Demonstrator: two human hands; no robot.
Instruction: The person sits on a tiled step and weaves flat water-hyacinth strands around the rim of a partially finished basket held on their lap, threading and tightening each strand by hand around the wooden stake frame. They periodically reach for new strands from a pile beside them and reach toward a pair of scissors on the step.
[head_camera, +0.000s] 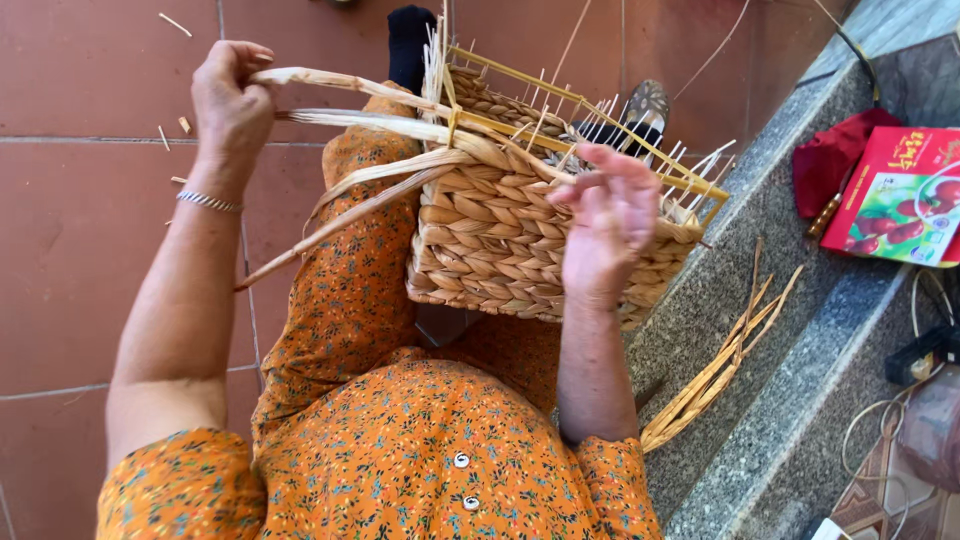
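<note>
Basket sits on the person's lap, half woven, thin stakes sticking up round its rim. Left hand, far left, is closed round the ends of pale strands that run across to the weave. Right hand rests against the basket's right side, fingers spread and loose, pinching nothing. Loose strips lie on the stone step to the right, a red box beyond them.

Over on the right, a flat rectangular red box lies on the grey stone step. Its face shows red fruit on green, beside a dark red cloth.
</note>
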